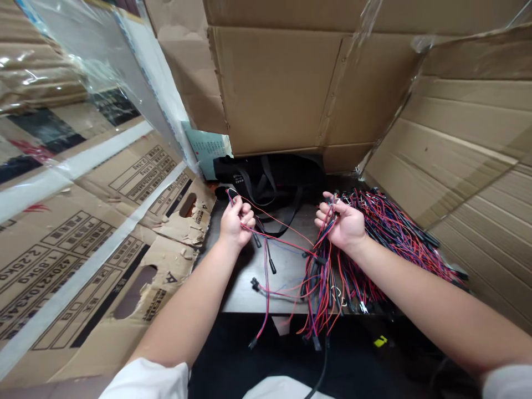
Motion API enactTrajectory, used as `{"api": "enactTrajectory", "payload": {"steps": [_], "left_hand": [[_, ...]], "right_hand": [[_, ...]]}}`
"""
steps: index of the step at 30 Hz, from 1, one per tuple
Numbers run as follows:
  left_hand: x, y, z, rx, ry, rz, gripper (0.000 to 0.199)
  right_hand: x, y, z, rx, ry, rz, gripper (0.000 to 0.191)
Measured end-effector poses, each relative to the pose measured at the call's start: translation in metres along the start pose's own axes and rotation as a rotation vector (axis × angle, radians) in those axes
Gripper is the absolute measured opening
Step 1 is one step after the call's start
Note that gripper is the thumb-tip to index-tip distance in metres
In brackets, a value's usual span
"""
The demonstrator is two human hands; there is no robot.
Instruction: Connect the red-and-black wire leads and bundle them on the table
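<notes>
My left hand [238,221] is closed around a few thin red and blue wires, whose black connectors [271,265] dangle below it. Some of these wires stretch across to the bunch at my right. My right hand [341,220] is closed around the upper part of a thick bundle of wires [319,296], red, blue and black, which hangs down past the table's front edge with connectors at its lower ends. Beside that hand, a large pile of similar wires [394,244] lies on the dark table [245,291].
Cardboard walls enclose the table: a printed box [103,249] at left, a plain panel [282,88] behind, another panel [477,127] at right. A black bag [274,177] with straps lies at the back. A yellow scrap [380,341] shows below the table edge.
</notes>
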State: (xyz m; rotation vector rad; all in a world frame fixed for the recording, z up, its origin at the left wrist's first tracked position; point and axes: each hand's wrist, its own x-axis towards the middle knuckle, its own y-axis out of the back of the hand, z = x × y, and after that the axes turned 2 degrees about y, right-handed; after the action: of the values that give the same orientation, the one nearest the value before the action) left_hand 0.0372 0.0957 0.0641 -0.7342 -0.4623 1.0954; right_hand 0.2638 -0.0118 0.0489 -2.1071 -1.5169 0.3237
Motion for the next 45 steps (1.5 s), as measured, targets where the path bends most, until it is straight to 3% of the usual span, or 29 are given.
{"api": "enactTrajectory", "payload": {"steps": [4, 8, 15, 19, 22, 26, 29, 30, 32, 34, 36, 38, 45], "left_hand": [[0.002, 0.0, 0.024, -0.182, -0.077, -0.063, 0.025], [0.001, -0.01, 0.036, -0.142, -0.154, -0.072, 0.031], [0.002, -0.06, 0.062, -0.007, -0.173, -0.217, 0.022], [0.015, -0.078, 0.056, 0.058, -0.09, -0.29, 0.02], [0.024, -0.072, 0.043, 0.112, -0.062, -0.217, 0.015], [0.025, -0.053, 0.035, 0.115, -0.099, -0.112, 0.013], [0.02, -0.045, 0.038, 0.081, -0.103, -0.103, 0.012], [0.018, -0.044, 0.04, 0.066, -0.101, -0.106, 0.014], [0.014, -0.043, 0.043, 0.044, -0.095, -0.103, 0.017], [0.01, -0.043, 0.045, 0.029, -0.093, -0.091, 0.021], [0.005, -0.042, 0.046, 0.001, -0.104, -0.098, 0.024], [0.001, -0.041, 0.047, -0.04, -0.121, -0.13, 0.028], [-0.011, -0.035, 0.052, -0.119, -0.152, -0.199, 0.032]], "right_hand": [[0.001, -0.001, -0.002, -0.012, -0.025, 0.108, 0.032], [0.003, -0.006, -0.001, -0.092, -0.032, 0.112, 0.035], [0.013, -0.01, 0.016, -0.436, -0.154, 0.072, 0.029], [0.021, -0.015, 0.041, -0.616, -0.213, 0.06, 0.041], [0.024, -0.018, 0.053, -0.764, -0.195, 0.059, 0.051], [0.014, -0.024, 0.049, -0.972, -0.053, 0.045, 0.06], [-0.008, -0.033, 0.041, -1.101, 0.108, -0.01, 0.047], [-0.017, -0.038, 0.04, -1.158, 0.158, -0.081, 0.037], [-0.034, -0.048, 0.04, -1.354, 0.199, -0.362, 0.016], [-0.048, -0.058, 0.045, -1.456, 0.057, -0.584, 0.018], [-0.057, -0.065, 0.052, -1.467, -0.095, -0.697, 0.019], [-0.063, -0.069, 0.058, -1.478, -0.147, -0.729, 0.025], [-0.065, -0.065, 0.068, -1.455, -0.083, -0.579, 0.019]]}}
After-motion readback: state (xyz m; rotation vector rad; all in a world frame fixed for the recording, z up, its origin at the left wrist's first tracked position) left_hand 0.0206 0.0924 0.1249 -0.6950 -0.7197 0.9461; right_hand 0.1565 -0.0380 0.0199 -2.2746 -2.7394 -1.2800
